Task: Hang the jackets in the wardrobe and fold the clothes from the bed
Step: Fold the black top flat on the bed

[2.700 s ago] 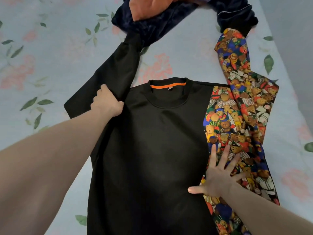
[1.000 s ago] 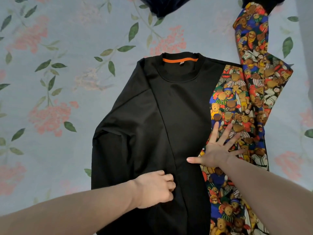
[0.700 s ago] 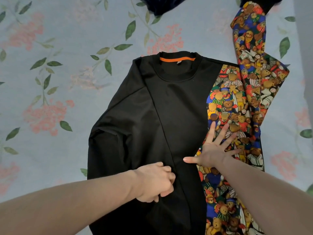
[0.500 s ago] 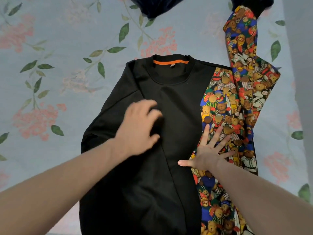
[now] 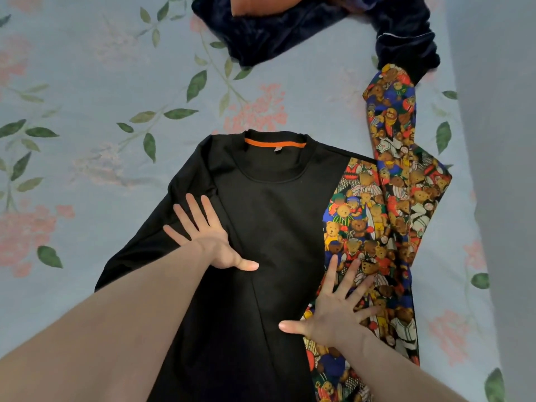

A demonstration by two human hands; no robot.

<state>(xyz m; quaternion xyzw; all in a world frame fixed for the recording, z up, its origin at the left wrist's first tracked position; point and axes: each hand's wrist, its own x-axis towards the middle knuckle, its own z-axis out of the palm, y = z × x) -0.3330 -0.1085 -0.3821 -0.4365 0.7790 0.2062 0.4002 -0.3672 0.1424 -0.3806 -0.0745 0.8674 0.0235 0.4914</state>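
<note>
To my left the floral bedsheet (image 5: 87,117) lies bare right up to the sweatshirt's folded edge, a wide stretch of pale blue with leaf and pink flower print. The black sweatshirt (image 5: 275,216) lies flat on the bed in front of me, neck away from me, an orange strip (image 5: 275,144) showing inside the collar. Its left sleeve is folded in over the body, so that side now runs as one slanted black edge from the shoulder down toward my forearm.

My left hand (image 5: 210,239) lies flat on that folded sleeve, fingers straight and spread, thumb pointing toward the middle of the chest. A seam or crease runs down the black cloth from just below my thumb.

My right hand (image 5: 333,311) is also flat with the fingers splayed. It presses where the black panel meets the teddy-bear print panel (image 5: 359,227), thumb on the black, fingers on the print. The printed sleeve (image 5: 391,123) is not folded; it stretches away from me, its cuff end touching the dark navy garment (image 5: 275,33) bunched at the far edge, with something orange (image 5: 261,4) on top of it. Right of the printed side there is a narrower band of sheet, then the bed's edge falls off to plain grey (image 5: 499,140).
</note>
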